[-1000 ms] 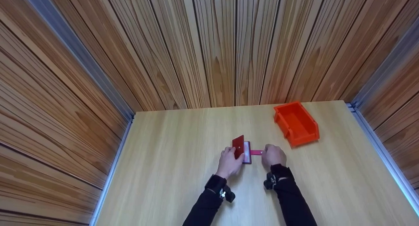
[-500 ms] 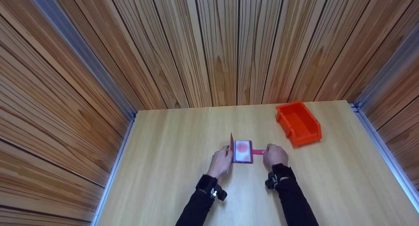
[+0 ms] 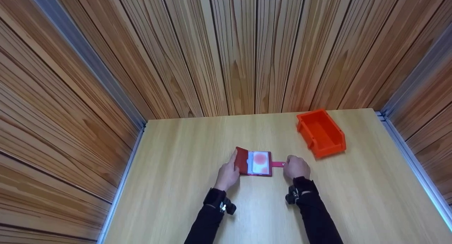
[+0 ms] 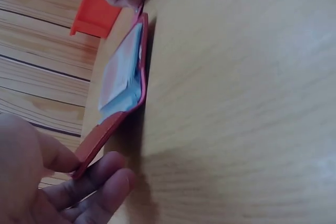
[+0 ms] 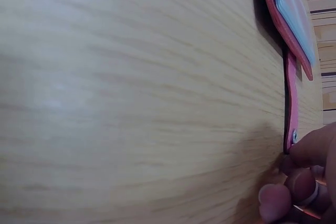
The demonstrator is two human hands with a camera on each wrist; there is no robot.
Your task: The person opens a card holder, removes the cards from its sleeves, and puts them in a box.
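A red card holder (image 3: 241, 162) lies spread on the table, with a stack of clear card sleeves (image 3: 260, 162) inside. My left hand (image 3: 227, 174) pinches the outer edge of its cover (image 4: 100, 139) between thumb and fingers; in the left wrist view that cover tilts up off the table. From the other side runs a narrow pink strap (image 3: 278, 164) with a metal snap (image 5: 295, 136). My right hand (image 3: 296, 167) pinches the strap's end, fingers curled, in the right wrist view. The fingertips of the right hand are hidden in the head view.
An orange bin (image 3: 322, 134) stands at the table's back right, beyond my right hand. Wood-plank walls (image 3: 240, 53) enclose the light wooden table (image 3: 176, 187) at the back and sides.
My left hand has moved left, swinging the card holder's cover from over the sleeves, through upright, out to the left. The sleeves now show. My right hand keeps the strap's end in place.
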